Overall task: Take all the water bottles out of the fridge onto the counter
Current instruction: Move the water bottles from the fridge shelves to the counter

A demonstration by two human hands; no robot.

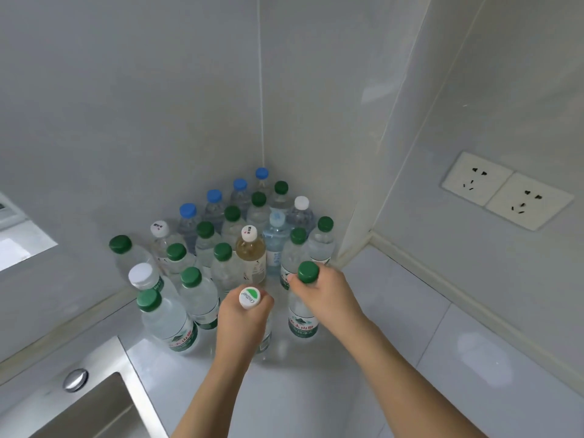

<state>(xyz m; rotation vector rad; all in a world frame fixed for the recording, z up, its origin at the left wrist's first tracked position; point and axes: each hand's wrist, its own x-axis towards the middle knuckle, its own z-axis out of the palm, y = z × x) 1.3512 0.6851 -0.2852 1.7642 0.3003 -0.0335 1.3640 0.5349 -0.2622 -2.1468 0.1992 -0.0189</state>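
Left hand [243, 320] and right hand [319, 292] each grip a bottle neck at the counter [316, 390] cluster, bases probably down; set them upright before you let go.

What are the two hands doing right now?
Left hand: gripping a white-capped bottle by the neck.
Right hand: gripping a green-capped bottle by the neck.

Green, blue, white caps [232, 213]; seemingly pale-grey counter [395, 295].
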